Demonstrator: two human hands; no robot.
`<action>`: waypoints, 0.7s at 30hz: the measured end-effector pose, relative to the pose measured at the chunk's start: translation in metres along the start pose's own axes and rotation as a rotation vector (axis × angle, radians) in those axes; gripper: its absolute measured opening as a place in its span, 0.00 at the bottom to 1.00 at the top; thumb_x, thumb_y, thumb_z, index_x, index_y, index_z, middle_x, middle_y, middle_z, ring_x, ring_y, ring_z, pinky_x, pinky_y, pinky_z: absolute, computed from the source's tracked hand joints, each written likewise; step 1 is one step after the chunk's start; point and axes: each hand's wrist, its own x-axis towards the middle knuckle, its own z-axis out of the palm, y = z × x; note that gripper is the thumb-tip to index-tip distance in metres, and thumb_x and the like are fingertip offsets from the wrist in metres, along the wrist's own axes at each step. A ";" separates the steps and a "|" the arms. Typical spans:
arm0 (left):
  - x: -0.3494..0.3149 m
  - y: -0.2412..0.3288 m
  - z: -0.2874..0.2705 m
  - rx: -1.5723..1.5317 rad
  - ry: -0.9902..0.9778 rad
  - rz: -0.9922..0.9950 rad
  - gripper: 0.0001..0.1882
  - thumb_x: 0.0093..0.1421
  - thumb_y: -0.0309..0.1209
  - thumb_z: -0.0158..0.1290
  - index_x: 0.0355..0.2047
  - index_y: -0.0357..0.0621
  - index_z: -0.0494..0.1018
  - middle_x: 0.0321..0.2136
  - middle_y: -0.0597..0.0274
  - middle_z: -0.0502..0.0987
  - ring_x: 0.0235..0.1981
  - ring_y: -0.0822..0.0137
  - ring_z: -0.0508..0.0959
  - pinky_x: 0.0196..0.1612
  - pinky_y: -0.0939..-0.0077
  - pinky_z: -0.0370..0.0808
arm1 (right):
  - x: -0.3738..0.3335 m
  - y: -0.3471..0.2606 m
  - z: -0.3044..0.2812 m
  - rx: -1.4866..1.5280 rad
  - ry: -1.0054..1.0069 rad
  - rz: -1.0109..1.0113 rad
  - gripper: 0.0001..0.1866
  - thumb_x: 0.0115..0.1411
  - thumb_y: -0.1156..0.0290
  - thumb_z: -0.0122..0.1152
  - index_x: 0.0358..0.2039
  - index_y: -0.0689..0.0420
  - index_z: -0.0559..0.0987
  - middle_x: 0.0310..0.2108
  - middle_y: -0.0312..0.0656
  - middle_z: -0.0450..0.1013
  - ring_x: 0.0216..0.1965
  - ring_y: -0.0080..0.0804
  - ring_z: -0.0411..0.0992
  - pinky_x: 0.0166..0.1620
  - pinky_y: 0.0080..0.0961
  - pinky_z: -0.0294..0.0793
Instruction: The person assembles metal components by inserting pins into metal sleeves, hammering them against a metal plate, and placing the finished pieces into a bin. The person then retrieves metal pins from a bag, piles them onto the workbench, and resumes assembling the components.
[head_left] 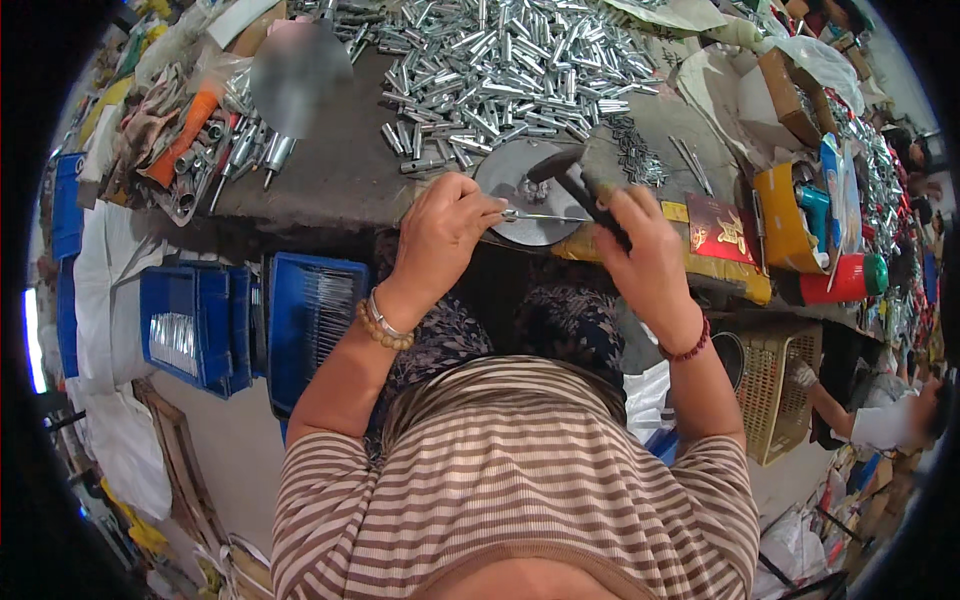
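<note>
My left hand [445, 235] is closed, its thumb and fingers pinching one end of a slim silver metal rod [545, 217]. The rod lies level across a round grey metal disc [515, 160] at the bench's near edge. In my right hand [643, 245] is a hammer [573, 183], gripped by its dark handle. Its black head is over the disc, a little beyond the rod and apart from it. Just past the disc spreads a big heap of short silver metal tubes [500, 70]. Small dark metal pins [637, 152] form a pile to its right.
Blue bins [285, 330] holding thin metal rods are below the bench on the left. Pliers and other hand tools [235, 155] lie at the bench's left. A red card [722, 230] and a yellow box [785, 215] are at the right. Another person's arm [825, 400] reaches toward a beige basket [775, 390].
</note>
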 end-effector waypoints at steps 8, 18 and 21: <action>0.001 -0.001 0.001 -0.001 0.008 0.003 0.11 0.54 0.18 0.63 0.38 0.41 0.80 0.32 0.59 0.72 0.34 0.59 0.76 0.37 0.69 0.74 | -0.015 -0.019 0.004 -0.142 -0.176 -0.135 0.21 0.55 0.80 0.61 0.50 0.51 0.80 0.36 0.41 0.72 0.29 0.44 0.77 0.29 0.36 0.76; 0.002 0.002 0.000 -0.075 -0.001 0.001 0.12 0.55 0.15 0.60 0.39 0.40 0.80 0.33 0.59 0.73 0.34 0.60 0.77 0.37 0.70 0.75 | -0.019 -0.020 0.007 -0.106 -0.099 -0.089 0.18 0.56 0.81 0.61 0.47 0.53 0.81 0.34 0.40 0.72 0.27 0.43 0.76 0.29 0.35 0.76; 0.000 -0.002 0.002 -0.037 -0.016 0.009 0.12 0.55 0.15 0.61 0.39 0.40 0.81 0.33 0.60 0.73 0.34 0.62 0.77 0.37 0.71 0.75 | -0.014 -0.021 -0.003 -0.137 -0.098 -0.115 0.17 0.56 0.82 0.61 0.47 0.54 0.81 0.34 0.42 0.73 0.28 0.43 0.76 0.30 0.36 0.76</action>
